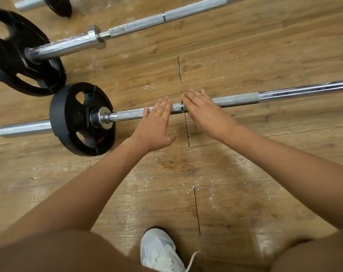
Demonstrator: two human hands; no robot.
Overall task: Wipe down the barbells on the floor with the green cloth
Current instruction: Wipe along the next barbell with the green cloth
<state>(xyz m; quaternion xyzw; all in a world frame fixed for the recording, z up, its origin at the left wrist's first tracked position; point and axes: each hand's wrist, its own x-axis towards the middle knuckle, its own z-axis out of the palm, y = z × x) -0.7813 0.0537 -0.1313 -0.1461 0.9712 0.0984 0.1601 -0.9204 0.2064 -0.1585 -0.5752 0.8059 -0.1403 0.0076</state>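
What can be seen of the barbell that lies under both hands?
The barbell is a chrome bar with rough knurled zones and a smooth shiny stretch at right. It lies on the wooden floor, one black plate on its left end. The left hand rests flat on it; the right hand presses a mostly hidden green cloth on it.

Open floor (235,61) between near barbell (239,99) and far barbell (147,21); plate (72,118) blocks left

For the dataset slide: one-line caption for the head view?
Left hand rests on the nearer barbell; right hand presses the green cloth, mostly hidden, onto its knurled shaft.
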